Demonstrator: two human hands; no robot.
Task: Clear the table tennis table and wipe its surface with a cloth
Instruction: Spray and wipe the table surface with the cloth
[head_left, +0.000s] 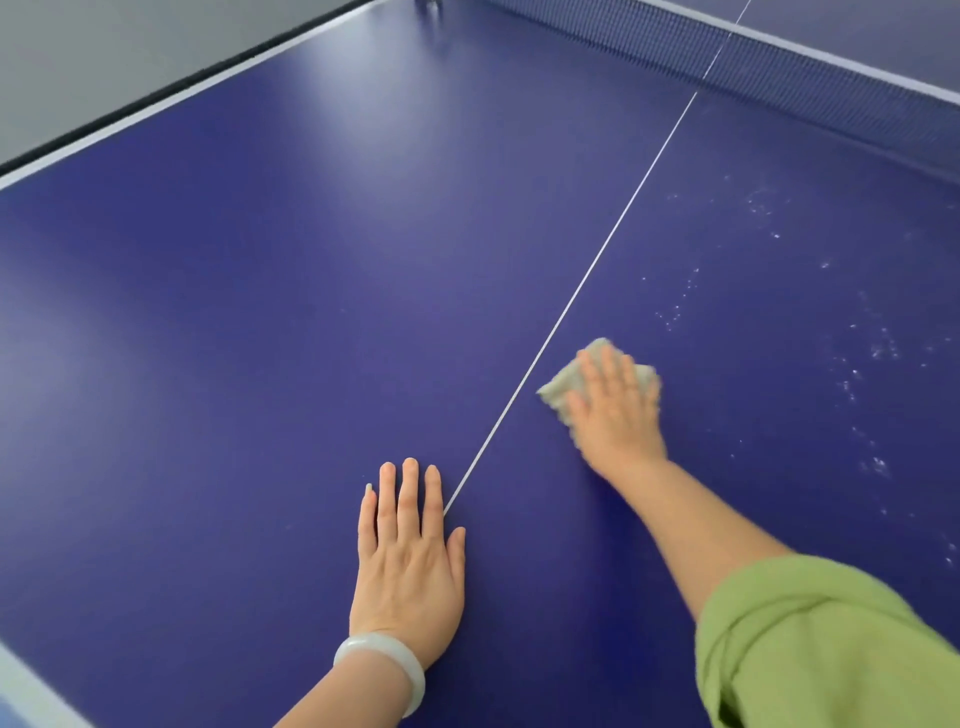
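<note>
Deep blue is the surface of the table tennis table (260, 312), which is divided lengthwise by a thin white centre line (597, 260). A beige cloth (557, 387) is pressed against the surface just right of that line, roughly midway between the near edge and the net (779, 78) stretched across the far side. Most of the cloth is covered by the right hand (615, 410), whose fingers are laid out straight over it rather than curled; the hand is slightly blurred. The left hand (408, 561) is laid palm down on the bare surface, closer to the near edge, with its index finger at the line, fingers straight and nothing held. The hands are apart. A pale bangle (384, 665) is worn on the left wrist, and a green sleeve (810, 649) is bunched above the right forearm. White specks (872, 353) are scattered toward the right edge, beyond the cloth. Grey floor (104, 52) is seen past the left edge.
</note>
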